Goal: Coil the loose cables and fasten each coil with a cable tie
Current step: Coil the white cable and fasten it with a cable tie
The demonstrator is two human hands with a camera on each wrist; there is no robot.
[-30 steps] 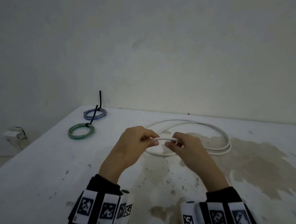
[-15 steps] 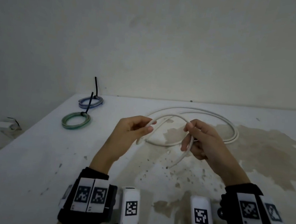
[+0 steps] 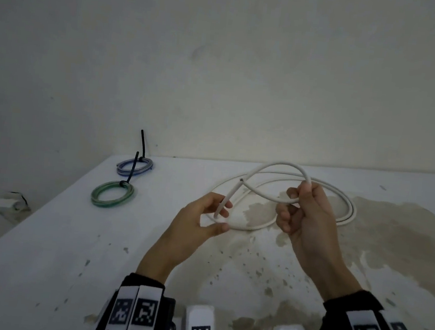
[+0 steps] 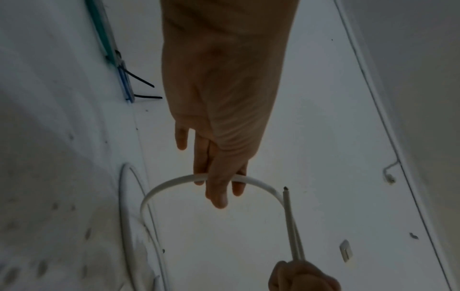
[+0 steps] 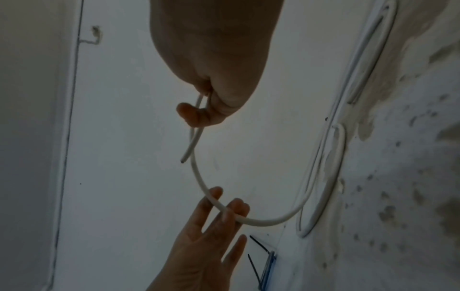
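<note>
A long white cable (image 3: 348, 213) lies in loose turns on the white table (image 3: 42, 240). One turn of it is lifted into a loop (image 3: 278, 166) above the table. My right hand (image 3: 299, 191) pinches the cable (image 5: 268, 222) where the stretch near the free end (image 3: 241, 179) crosses the loop. My left hand (image 3: 225, 216) is lower and to the left. Its fingers (image 4: 219, 187) are straight and the cable (image 4: 169, 183) rests across them. The left thumb stays apart from the cable.
At the far left of the table lie a green coil (image 3: 110, 204) and a blue coil (image 3: 132, 174), each with a black cable tie (image 3: 143, 141) sticking up. A brown stain (image 3: 391, 237) spreads over the right side. The table's left edge runs diagonally; a wall stands behind.
The short stretch once pinched by both hands has been bent into a raised loop. My right hand rose with the crossing point. My left hand opened and moved down along the cable.
</note>
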